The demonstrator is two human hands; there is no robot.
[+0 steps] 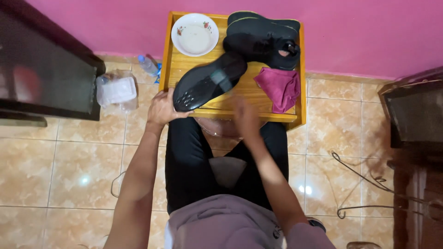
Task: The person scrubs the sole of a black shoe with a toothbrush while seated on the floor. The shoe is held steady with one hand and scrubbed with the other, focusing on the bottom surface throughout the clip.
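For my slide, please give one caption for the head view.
Left hand holds black shoe sole-up on wooden tray; right hand blurred.

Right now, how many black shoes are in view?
2. One shoe lies sole-up on the wooden table, held by the left hand; the other shoe sits at the table's back.

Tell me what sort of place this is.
Most likely a room in a home. The floor is glossy beige tile, the wall is painted bright pink, and a small wooden table holds household items: a white bowl, black shoes and a magenta cloth.
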